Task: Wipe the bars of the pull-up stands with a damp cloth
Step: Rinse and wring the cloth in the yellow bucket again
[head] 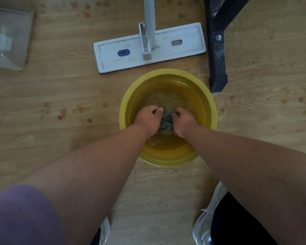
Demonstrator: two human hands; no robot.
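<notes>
Cloth point(166, 121) — mostly hidden, bunched between left hand point(147, 119) and right hand point(184, 121), fingers curled round it — over the yellow basin point(125, 110).

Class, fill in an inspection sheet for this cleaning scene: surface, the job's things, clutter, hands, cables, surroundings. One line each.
Surface: wood-pattern floor with scattered ring-shaped stains.
Job's things: yellow basin holding water; grey cloth bunched between both hands over the water; black stand leg right of the basin.
Clutter: white flat mop head just beyond the basin; clear plastic bag at far left.
Hands: left hand and right hand both grip the cloth, fingers curled.
Cables: nothing seen.
Surroundings: white shoes at the bottom edge; nothing else seen.
</notes>
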